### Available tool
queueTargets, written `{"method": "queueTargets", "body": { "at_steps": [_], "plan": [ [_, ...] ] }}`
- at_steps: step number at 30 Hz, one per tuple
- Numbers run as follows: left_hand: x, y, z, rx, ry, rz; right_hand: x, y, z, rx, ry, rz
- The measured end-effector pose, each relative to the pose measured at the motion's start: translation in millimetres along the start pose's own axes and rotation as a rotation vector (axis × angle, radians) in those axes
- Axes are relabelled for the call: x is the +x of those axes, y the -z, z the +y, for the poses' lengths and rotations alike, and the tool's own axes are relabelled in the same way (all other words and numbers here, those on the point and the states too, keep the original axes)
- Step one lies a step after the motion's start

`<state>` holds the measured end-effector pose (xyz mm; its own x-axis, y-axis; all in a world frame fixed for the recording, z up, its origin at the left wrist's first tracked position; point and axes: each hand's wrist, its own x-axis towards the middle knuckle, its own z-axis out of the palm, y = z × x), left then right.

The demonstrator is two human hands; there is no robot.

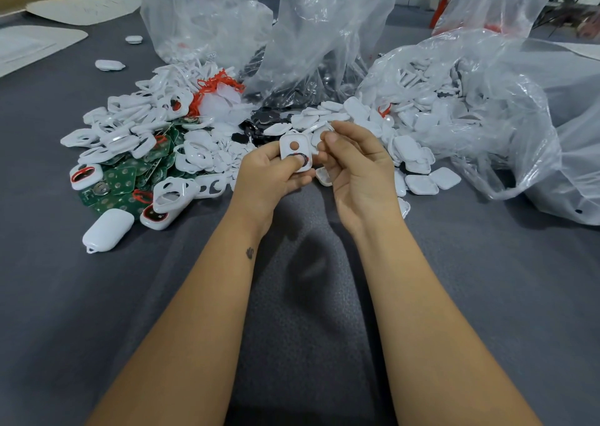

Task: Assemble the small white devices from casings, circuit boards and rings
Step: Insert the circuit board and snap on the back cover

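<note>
**Casing held in left hand above the surface's middle**

Your left hand (271, 174) grips a white casing (295, 152) upright, thumb pressed on a dark ring (300, 159) at its lower opening. Your right hand (354, 169) sits just beside it, fingers curled; whether it pinches anything cannot be told. Green circuit boards (130, 178) lie among white casing frames (130, 127) toward the left edge. White casing backs (415, 152) spill from a clear plastic bag (487, 101) toward the right edge. One closed white device (107, 230) rests near the left pile, on the grey surface (97, 312).
</note>
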<state>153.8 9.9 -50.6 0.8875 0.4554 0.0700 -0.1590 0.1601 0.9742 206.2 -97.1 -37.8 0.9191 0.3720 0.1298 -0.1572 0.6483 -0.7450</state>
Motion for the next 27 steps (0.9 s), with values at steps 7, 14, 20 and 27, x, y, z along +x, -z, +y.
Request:
{"method": "queueTargets", "body": {
  "at_steps": [7,14,20,27],
  "plan": [
    [0.2,1.2,-0.6,-0.007,-0.001,-0.005,-0.9,-0.3,0.5,-0.084,0.04,0.019],
    [0.2,1.6,0.5,-0.016,0.005,-0.001,-0.7,-0.7,0.7,-0.126,0.055,-0.005],
    [0.0,1.7,0.8,-0.031,0.009,0.006,-2.1,-2.8,0.1,-0.111,0.03,-0.039],
    [0.5,1.0,0.2,-0.044,-0.004,0.015,-4.7,-8.1,-4.1,-0.091,0.047,-0.114]
  ]
}}
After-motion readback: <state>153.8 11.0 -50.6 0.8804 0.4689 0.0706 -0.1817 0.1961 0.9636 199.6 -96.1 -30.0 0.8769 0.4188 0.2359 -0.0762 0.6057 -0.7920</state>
